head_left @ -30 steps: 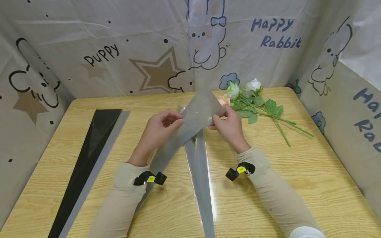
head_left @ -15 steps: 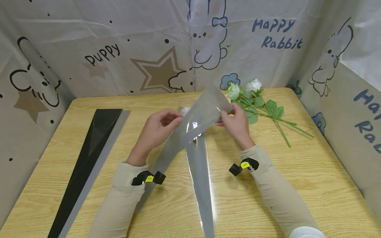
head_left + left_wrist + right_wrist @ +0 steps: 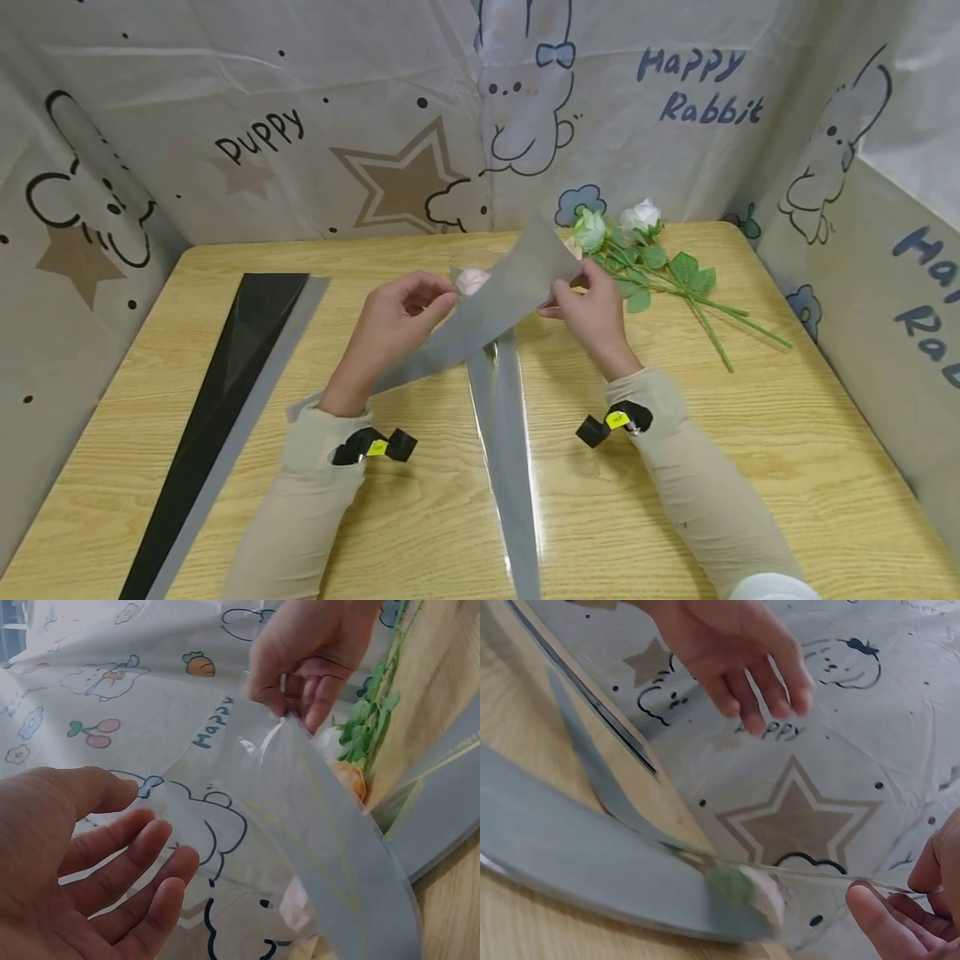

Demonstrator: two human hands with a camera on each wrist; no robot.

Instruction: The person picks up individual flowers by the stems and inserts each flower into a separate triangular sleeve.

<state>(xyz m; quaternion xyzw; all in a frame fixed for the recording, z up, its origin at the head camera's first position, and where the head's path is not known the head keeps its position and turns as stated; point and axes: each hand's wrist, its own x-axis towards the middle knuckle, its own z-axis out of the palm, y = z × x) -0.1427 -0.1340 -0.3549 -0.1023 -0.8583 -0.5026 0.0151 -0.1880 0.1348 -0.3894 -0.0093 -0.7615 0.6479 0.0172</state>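
My right hand (image 3: 596,321) pinches the wide end of a grey flower sleeve (image 3: 487,321) with a clear side, thumb against fingers at its edge. The sleeve's narrow end runs left behind my left wrist. My left hand (image 3: 393,337) hovers beside the sleeve; the left wrist view shows its fingers (image 3: 124,855) loosely bent and holding nothing. Beneath the raised sleeve lies a second grey sleeve (image 3: 512,467), pointed end toward me. A pale pink rose (image 3: 472,280) pokes from its top, its green stem inside; the raised sleeve partly covers it.
Black and grey folded sleeves (image 3: 225,383) lie on the left of the wooden table (image 3: 750,467). At the back right are loose roses, one green-white (image 3: 588,229), one white (image 3: 641,217), with leafy stems (image 3: 675,283). Printed cloth walls (image 3: 337,83) surround the table.
My right hand has moved a little to the right with the sleeve. The sleeve has come away from my left fingers, its narrow end swung up and left, uncovering the pink rose.
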